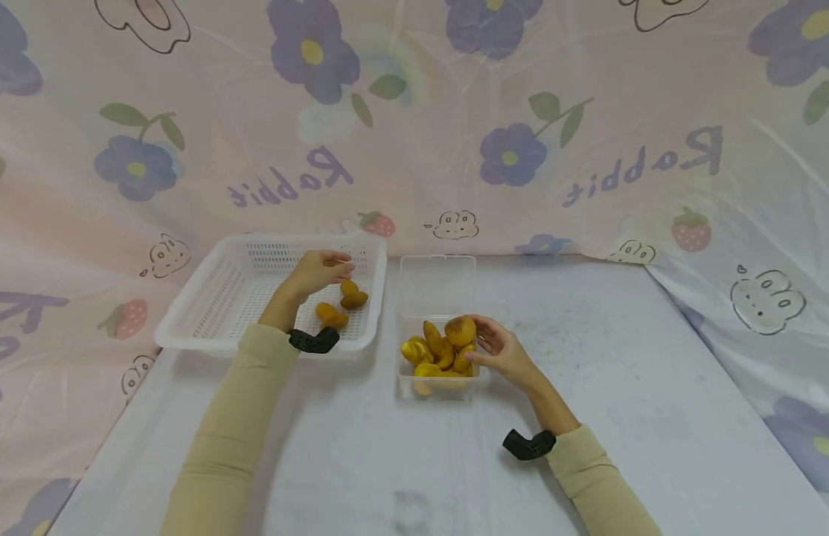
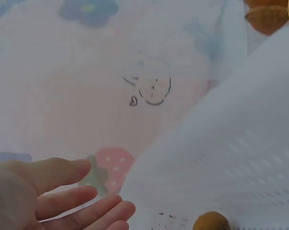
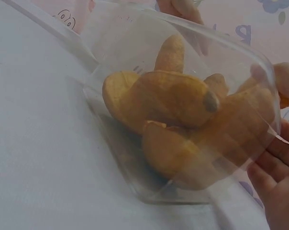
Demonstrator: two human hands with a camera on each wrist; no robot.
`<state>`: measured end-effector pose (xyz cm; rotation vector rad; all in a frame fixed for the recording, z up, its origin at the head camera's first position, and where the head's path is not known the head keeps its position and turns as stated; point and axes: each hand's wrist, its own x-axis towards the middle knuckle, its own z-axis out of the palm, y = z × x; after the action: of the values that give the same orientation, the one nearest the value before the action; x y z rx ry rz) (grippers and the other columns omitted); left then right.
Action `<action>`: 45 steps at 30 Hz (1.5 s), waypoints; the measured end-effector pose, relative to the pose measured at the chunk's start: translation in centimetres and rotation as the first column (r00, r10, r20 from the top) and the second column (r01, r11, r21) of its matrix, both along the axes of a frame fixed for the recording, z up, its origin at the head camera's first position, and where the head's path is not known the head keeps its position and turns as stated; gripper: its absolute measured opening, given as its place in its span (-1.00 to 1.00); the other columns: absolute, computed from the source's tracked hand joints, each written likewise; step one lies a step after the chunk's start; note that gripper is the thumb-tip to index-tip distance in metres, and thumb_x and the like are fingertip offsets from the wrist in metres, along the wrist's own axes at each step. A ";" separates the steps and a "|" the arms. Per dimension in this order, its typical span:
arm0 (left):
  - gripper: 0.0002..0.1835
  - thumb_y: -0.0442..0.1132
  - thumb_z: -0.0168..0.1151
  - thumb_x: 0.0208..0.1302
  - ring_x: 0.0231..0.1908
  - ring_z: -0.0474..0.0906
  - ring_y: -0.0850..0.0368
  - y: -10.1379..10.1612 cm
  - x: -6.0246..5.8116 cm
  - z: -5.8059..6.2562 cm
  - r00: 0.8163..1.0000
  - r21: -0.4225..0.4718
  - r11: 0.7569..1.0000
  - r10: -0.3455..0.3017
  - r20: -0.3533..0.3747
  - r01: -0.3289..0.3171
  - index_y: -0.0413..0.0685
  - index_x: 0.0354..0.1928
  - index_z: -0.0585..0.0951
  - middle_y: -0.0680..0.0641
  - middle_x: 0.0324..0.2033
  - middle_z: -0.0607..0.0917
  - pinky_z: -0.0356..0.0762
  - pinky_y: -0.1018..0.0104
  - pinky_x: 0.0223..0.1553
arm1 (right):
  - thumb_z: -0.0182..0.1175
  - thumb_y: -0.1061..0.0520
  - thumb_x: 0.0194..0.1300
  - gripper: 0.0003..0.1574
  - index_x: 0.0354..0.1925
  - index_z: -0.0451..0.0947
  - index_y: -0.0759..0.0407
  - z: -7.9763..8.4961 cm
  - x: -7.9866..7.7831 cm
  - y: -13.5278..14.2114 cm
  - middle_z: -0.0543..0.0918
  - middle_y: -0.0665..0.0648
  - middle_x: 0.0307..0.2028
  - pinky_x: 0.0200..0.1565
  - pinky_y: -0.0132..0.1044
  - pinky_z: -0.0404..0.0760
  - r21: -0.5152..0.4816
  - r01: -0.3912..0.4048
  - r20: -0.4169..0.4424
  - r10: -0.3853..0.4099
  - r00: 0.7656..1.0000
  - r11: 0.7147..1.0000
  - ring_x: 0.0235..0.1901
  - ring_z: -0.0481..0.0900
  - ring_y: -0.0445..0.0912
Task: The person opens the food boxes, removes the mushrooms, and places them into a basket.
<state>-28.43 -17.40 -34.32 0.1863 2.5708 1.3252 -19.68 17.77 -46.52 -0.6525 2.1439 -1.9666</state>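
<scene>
Over the right part of a white slotted basket (image 1: 213, 246), my left hand (image 1: 319, 272) holds nothing; in the left wrist view its fingers are loosely extended. Beneath and beside that hand, several yellow-brown mushroom-like pieces (image 1: 331, 316) lie in the basket. My right hand (image 1: 504, 353) grips the right side of a clear plastic box (image 1: 439, 388), thumb and fingers spread along its wall. Rounded and elongated pieces (image 3: 171, 98) of the same kind fill the box, one with a dark spot. Its clear lid (image 1: 437, 286) is hinged back, away from me.
Box and basket stand side by side on a white-covered table (image 1: 629, 357), with a narrow gap between them. Behind the table hangs a pink cloth (image 1: 414, 149) printed with flowers and rabbits. Each wrist wears a black camera mount (image 1: 528, 444).
</scene>
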 end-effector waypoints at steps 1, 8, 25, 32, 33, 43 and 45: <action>-0.51 -0.16 0.03 0.45 0.12 0.57 -0.20 0.1 0.2 0.1 1.000 0.009 1.000 -0.006 -0.005 0.007 -0.30 0.31 0.37 -0.37 0.22 0.52 0.50 0.03 0.30 | 0.32 0.21 0.20 -0.04 0.38 0.05 0.49 0.0 0.0 0.0 0.15 0.54 0.37 0.36 -0.57 0.30 0.003 0.002 0.001 -0.002 1.000 1.000 0.16 0.35 -0.58; -0.52 -0.14 0.08 0.43 0.11 0.58 -0.22 1.2 1.7 0.8 0.995 0.033 0.998 -0.056 -0.079 0.059 -0.26 0.28 0.41 -0.36 0.16 0.58 0.48 -0.04 0.30 | 0.29 0.26 0.22 -0.08 0.39 0.05 0.46 0.1 -0.1 0.0 0.16 0.49 0.40 0.45 -0.15 0.18 0.026 0.012 0.015 -0.012 1.000 1.000 0.16 0.34 -0.57; -0.59 -0.21 0.17 0.35 0.06 0.62 -0.12 5.2 5.0 0.7 0.949 0.012 0.976 -0.210 -0.233 0.219 -0.20 0.19 0.52 -0.25 0.07 0.66 0.62 0.05 0.14 | 0.30 0.28 0.20 -0.05 0.39 0.02 0.51 0.2 -0.1 -0.1 0.11 0.54 0.39 0.22 -0.77 0.31 -0.036 -0.015 0.016 0.016 1.000 0.999 0.17 0.35 -0.57; -0.60 -0.18 0.20 0.34 0.06 0.63 -0.05 7.1 5.9 0.2 0.911 -0.034 0.947 -0.318 -0.262 0.320 -0.18 0.16 0.54 -0.20 0.05 0.68 0.61 0.11 0.17 | 0.31 0.27 0.19 -0.04 0.40 0.03 0.47 0.2 -0.1 -0.1 0.12 0.52 0.40 0.22 -0.77 0.31 -0.019 0.000 0.030 0.000 1.000 1.000 0.16 0.35 -0.58; -0.60 -0.19 0.19 0.34 0.06 0.63 -0.05 7.3 5.9 0.2 0.903 -0.035 0.940 -0.336 -0.267 0.339 -0.20 0.16 0.54 -0.21 0.05 0.68 0.61 0.12 0.17 | 0.31 0.27 0.19 -0.04 0.40 0.04 0.47 0.2 -0.1 -0.1 0.13 0.52 0.39 0.22 -0.77 0.31 -0.017 0.003 0.032 -0.002 0.999 1.000 0.16 0.35 -0.58; -0.60 -0.25 0.22 0.32 0.04 0.63 -0.04 9.5 6.2 -1.6 0.878 0.008 0.906 -0.408 -0.251 0.423 -0.23 0.16 0.54 -0.22 0.07 0.65 0.62 0.22 0.17 | 0.33 0.20 0.19 -0.04 0.39 0.07 0.44 0.1 -0.1 -0.1 0.17 0.49 0.39 0.22 -0.77 0.31 -0.013 0.000 0.029 0.000 1.000 1.000 0.17 0.36 -0.55; -0.60 -0.25 0.23 0.31 0.04 0.63 -0.05 9.9 6.2 -2.0 0.868 0.003 0.899 -0.422 -0.263 0.438 -0.23 0.16 0.54 -0.23 0.08 0.65 0.62 0.22 0.17 | 0.32 0.19 0.20 -0.05 0.39 0.07 0.44 0.1 -0.1 -0.1 0.17 0.49 0.39 0.23 -0.76 0.30 -0.009 -0.003 0.026 0.004 1.000 1.000 0.17 0.36 -0.55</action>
<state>-22.22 -7.49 -36.35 0.9445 2.4721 1.2718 -19.80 17.68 -46.42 -0.6285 2.1192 -1.9726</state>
